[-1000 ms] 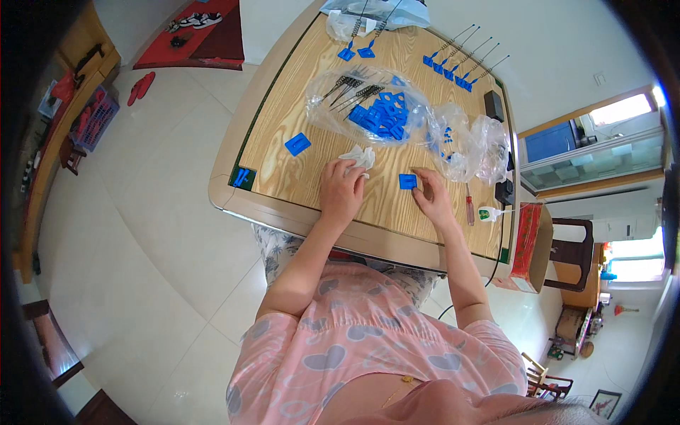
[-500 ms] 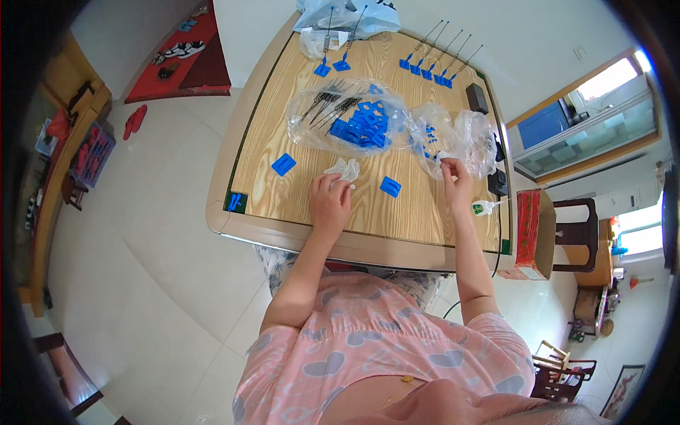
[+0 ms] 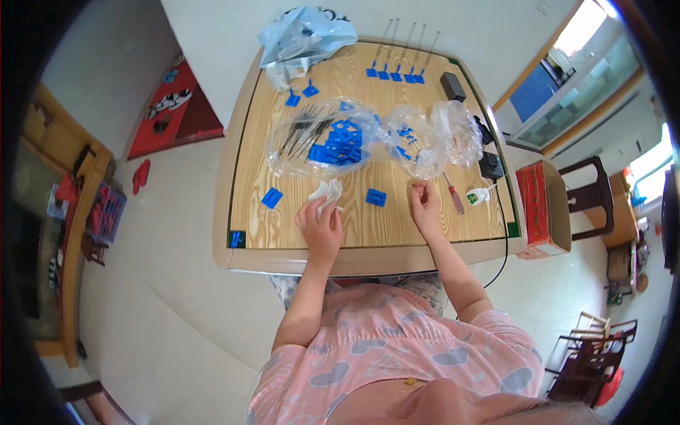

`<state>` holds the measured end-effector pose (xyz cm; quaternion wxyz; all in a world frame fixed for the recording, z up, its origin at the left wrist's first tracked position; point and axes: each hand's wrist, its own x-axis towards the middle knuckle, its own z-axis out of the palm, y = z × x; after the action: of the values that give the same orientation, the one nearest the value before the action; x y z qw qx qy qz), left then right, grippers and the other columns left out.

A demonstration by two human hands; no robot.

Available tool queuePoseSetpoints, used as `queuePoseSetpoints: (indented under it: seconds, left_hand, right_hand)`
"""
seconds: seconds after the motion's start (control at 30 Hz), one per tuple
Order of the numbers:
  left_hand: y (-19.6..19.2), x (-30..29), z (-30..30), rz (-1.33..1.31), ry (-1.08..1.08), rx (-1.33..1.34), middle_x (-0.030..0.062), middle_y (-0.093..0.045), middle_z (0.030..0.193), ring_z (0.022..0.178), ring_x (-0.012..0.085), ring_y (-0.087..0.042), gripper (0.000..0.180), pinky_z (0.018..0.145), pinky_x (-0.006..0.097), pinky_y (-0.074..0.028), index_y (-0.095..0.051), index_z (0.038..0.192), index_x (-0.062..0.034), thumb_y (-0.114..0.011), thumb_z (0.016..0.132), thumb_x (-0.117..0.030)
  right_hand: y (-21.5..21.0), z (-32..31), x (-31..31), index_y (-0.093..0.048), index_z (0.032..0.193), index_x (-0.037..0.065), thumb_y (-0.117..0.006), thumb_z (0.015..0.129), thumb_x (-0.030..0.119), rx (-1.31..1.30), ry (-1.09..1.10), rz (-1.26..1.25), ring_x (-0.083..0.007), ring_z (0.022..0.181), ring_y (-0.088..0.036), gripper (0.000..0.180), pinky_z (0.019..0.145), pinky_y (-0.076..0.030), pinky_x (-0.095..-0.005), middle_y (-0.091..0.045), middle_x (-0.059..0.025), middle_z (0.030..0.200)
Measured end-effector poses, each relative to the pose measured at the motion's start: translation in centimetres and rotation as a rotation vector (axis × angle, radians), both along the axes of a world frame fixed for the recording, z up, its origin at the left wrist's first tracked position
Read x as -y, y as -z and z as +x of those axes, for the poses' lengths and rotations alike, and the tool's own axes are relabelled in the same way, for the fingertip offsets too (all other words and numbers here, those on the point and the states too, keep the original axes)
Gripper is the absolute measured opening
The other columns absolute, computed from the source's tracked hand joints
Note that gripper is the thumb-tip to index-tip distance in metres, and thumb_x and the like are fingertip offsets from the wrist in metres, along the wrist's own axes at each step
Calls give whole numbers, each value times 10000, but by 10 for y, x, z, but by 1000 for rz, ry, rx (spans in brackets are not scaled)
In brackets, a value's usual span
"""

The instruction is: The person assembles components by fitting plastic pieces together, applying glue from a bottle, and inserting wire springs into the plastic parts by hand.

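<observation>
My left hand [image 3: 321, 225] has its fingers curled on a crumpled white tissue [image 3: 327, 190] lying on the table. To the right, my right hand [image 3: 426, 205] is just above the wood with thumb and fingers pinched together; anything between them is too small to make out. One flat blue plastic piece [image 3: 376, 197] lies between the hands, and a similar blue square piece [image 3: 272, 197] lies left of the tissue. Just beyond my right hand is a clear bag [image 3: 423, 164] with small blue parts. A screwdriver [image 3: 455, 200] with a red handle lies beside that hand.
A large clear bag [image 3: 283, 164] holds blue pieces and black rods. Several blue bases with upright springs [image 3: 397, 76] stand at the far edge. A small white bottle [image 3: 479, 195], black boxes [image 3: 490, 166] and a cable are at the right. A pale blue bag [image 3: 309, 35] lies far left.
My right hand has drawn back from the bag of small blue parts toward me, uncovering the screwdriver. My left hand stays at the tissue. The whole view has shifted.
</observation>
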<state>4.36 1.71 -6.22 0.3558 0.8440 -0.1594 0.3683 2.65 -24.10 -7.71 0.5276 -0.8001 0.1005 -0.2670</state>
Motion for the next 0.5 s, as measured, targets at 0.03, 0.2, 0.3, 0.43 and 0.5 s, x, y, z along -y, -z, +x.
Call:
queuePoseSetpoints:
  seconds: [0.03,0.2,0.3,0.43,0.5]
  left_hand:
    - [2,-1,-3,10,14,14,71,-578,992,988,292,-510,238,840,416,-424,-621,944,-95,-678,722,-33]
    - [16,10,-9,-74,166,-95,84,-576,898,862,286,-533,201,763,395,-444,-625,936,-69,-645,749,1]
    - [10,21,-10,-89,222,-134,97,-571,856,832,288,-537,181,728,387,-451,-625,923,-54,-636,753,8]
    - [7,22,-7,-99,248,-151,105,-568,822,815,294,-538,166,712,390,-452,-624,912,-40,-623,756,18]
    - [10,20,-8,-95,243,-153,107,-568,816,811,294,-537,163,714,390,-452,-624,908,-38,-622,754,18]
  right_hand:
    - [-6,3,3,-561,993,30,-547,900,82,30,35,-101,-68,648,-472,107,571,-391,-225,-516,-2,706]
    - [-58,60,70,-582,991,14,-538,919,139,160,391,-235,-195,755,-578,150,684,-459,-300,-603,-101,812]
    - [-60,115,128,-596,979,4,-515,879,51,210,507,-469,-314,894,-599,137,788,-473,-383,-622,-178,948]
    - [-37,145,153,-640,1013,13,-474,856,65,-431,589,-521,-371,1043,-555,235,890,-458,-421,-579,-219,1117]
    - [-33,150,150,-662,1013,24,-476,866,115,-554,610,-544,-358,1069,-550,254,893,-465,-410,-569,-216,1142]
